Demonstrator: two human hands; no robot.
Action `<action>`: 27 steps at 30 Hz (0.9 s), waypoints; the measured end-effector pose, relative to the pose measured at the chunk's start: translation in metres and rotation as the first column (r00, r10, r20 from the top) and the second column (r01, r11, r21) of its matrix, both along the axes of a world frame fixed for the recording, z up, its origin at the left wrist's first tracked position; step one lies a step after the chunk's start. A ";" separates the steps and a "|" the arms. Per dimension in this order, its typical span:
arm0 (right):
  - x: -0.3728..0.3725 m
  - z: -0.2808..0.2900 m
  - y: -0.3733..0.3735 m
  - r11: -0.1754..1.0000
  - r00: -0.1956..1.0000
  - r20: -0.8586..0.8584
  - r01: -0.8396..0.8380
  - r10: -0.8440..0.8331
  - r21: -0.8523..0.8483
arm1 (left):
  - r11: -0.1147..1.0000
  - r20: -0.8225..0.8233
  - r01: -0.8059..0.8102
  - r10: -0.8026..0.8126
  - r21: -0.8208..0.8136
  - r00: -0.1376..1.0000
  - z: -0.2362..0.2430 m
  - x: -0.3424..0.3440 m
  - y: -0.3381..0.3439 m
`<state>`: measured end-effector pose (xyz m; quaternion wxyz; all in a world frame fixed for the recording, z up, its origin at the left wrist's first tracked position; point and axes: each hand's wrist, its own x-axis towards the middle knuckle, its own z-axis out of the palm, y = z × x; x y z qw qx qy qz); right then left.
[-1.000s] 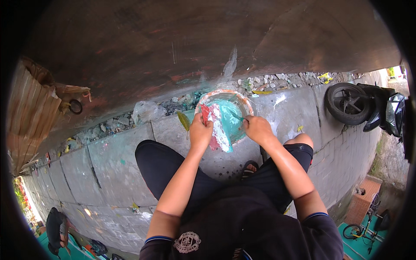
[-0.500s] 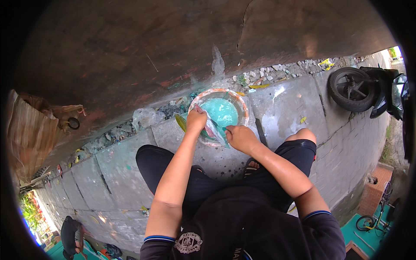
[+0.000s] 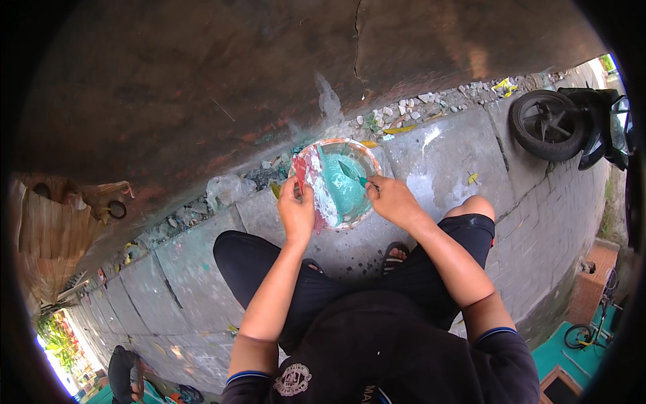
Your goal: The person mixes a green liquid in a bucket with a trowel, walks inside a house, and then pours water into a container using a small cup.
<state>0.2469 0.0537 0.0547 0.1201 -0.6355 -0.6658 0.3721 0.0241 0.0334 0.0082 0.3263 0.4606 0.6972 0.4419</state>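
From my remote seat I see the person squatting on grey concrete paving (image 3: 202,269) with a round paint-smeared bowl (image 3: 334,183) set on the ground just ahead of the knees, at about twelve o'clock from the body and close under the dark, stained wall (image 3: 202,87). The left hand (image 3: 297,214) grips the bowl's rim at its seven o'clock edge, fingers curled narrow over the lip with the thumb inside; I judge that hold is there to steady the bowl against the stirring. The right hand (image 3: 392,200) sits at the bowl's four o'clock side, fingers pinched closed around the handle of a small green-coated tool (image 3: 352,173), its blade angled down into the turquoise paint (image 3: 344,192) pooled toward the right half. White and red smears line the left inner wall. Loose gravel (image 3: 404,108) lies along the foot of the wall at one o'clock from the bowl, and a parked scooter's wheel (image 3: 546,125) stands well apart at three o'clock.
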 end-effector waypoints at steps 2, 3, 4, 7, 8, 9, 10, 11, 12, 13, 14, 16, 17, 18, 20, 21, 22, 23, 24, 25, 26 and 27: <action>0.000 -0.009 -0.006 0.998 1.000 0.021 -0.003 0.004 -0.056 | 0.994 0.073 -0.047 0.040 0.098 0.997 -0.001 0.009 -0.012; 0.000 -0.017 -0.006 1.000 1.000 0.013 0.019 -0.018 -0.025 | 0.979 0.018 -0.094 0.093 0.183 0.996 -0.002 0.012 -0.013; -0.002 -0.027 -0.009 1.000 1.000 -0.001 0.031 -0.031 -0.001 | 0.984 0.085 -0.119 0.108 0.135 0.990 -0.003 0.014 -0.017; -0.015 -0.048 -0.001 0.998 1.000 0.004 0.022 -0.022 -0.050 | 0.983 0.251 -0.161 0.135 0.084 0.959 -0.019 0.021 -0.019; -0.020 -0.056 0.005 0.996 1.000 0.014 0.013 -0.012 -0.085 | 0.988 0.164 -0.152 0.144 0.035 0.976 -0.034 0.016 -0.019; -0.022 -0.073 0.011 0.996 0.998 0.063 0.034 -0.029 -0.088 | 0.990 0.080 -0.142 0.143 -0.016 0.986 -0.051 0.013 -0.018; -0.020 -0.096 0.017 0.994 0.992 0.116 0.061 -0.050 -0.093 | 0.989 -0.001 -0.131 0.132 -0.072 0.991 -0.061 0.014 -0.017; -0.018 -0.105 0.018 0.991 0.982 0.173 0.091 -0.073 -0.098 | 0.977 0.027 -0.113 0.119 -0.179 0.992 -0.059 0.018 -0.013; -0.017 -0.113 0.015 0.991 0.981 0.178 0.091 -0.071 -0.102 | 0.979 -0.027 -0.102 0.099 -0.179 0.995 -0.059 0.025 -0.011; -0.026 -0.116 0.013 0.991 0.983 0.176 0.077 -0.058 -0.107 | 0.978 -0.087 -0.104 0.090 -0.179 0.992 -0.064 0.028 -0.011; -0.035 -0.112 0.012 0.992 0.983 0.176 0.069 -0.049 -0.109 | 0.979 -0.145 -0.102 0.077 -0.176 0.987 -0.065 0.033 -0.010; -0.048 -0.086 0.000 0.992 0.997 0.071 -0.016 0.025 -0.126 | 0.960 -0.093 -0.101 0.079 -0.260 0.993 -0.071 0.038 -0.013; -0.055 -0.068 -0.007 0.989 0.998 0.015 -0.064 0.067 -0.132 | 0.957 -0.078 -0.102 0.084 -0.270 0.993 -0.079 0.037 -0.017; -0.058 -0.058 -0.015 0.991 0.997 0.008 -0.075 0.077 -0.110 | 0.955 -0.057 -0.095 0.082 -0.281 0.995 -0.086 0.039 -0.019; -0.059 -0.047 -0.028 0.994 0.997 0.000 -0.083 0.083 -0.069 | 0.939 0.006 -0.079 0.086 -0.334 0.996 -0.095 0.042 -0.020; -0.060 -0.056 -0.026 0.995 0.997 0.004 -0.075 0.076 -0.060 | 0.929 0.038 -0.063 0.082 -0.366 0.996 -0.100 0.040 -0.022; -0.061 -0.069 -0.021 0.997 0.998 0.009 -0.069 0.070 -0.045 | 0.919 0.070 -0.047 0.081 -0.392 0.994 -0.107 0.037 -0.023; -0.060 -0.077 -0.017 0.998 0.998 0.017 -0.059 0.059 -0.025 | 0.919 0.113 -0.033 0.083 -0.393 0.990 -0.124 0.035 -0.023; -0.061 -0.077 -0.017 0.996 0.997 0.020 -0.067 0.068 -0.050 | 0.918 0.149 -0.028 0.094 -0.395 0.984 -0.148 0.029 -0.025; -0.060 -0.079 -0.015 0.995 0.997 0.029 -0.068 0.071 -0.075 | 0.918 0.189 -0.015 0.097 -0.396 0.977 -0.162 0.029 -0.023; -0.059 -0.080 -0.011 0.992 0.997 0.033 -0.066 0.070 -0.106 | 0.906 0.173 -0.003 0.084 -0.424 0.981 -0.152 0.033 -0.020; -0.056 -0.079 -0.016 0.994 0.997 0.028 -0.065 0.068 -0.084 | 0.892 0.157 0.008 0.071 -0.452 0.985 -0.140 0.039 -0.018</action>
